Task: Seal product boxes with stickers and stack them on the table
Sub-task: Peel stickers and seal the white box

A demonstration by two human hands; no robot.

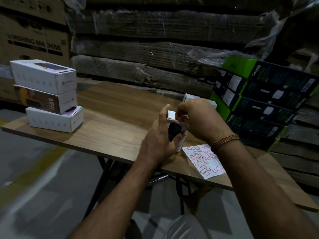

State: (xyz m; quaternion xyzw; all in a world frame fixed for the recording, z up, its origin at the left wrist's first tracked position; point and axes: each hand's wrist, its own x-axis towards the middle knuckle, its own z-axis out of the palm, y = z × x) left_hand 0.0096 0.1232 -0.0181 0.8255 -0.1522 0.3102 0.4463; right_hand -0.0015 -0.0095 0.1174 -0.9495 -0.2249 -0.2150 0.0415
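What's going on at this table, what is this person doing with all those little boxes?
A person is sealing small product boxes with stickers. The left hand holds a white box upright over the wooden table, while the right hand works at its top flap, apparently pressing a sticker on. A sheet of red-outlined stickers lies just right of the box. Three boxes already sit in a stack at the table's left corner, and green-and-black cartons are piled on the right.

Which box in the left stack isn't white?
The middle box: brown, printed "65W", sandwiched between the white top box and white bottom box.
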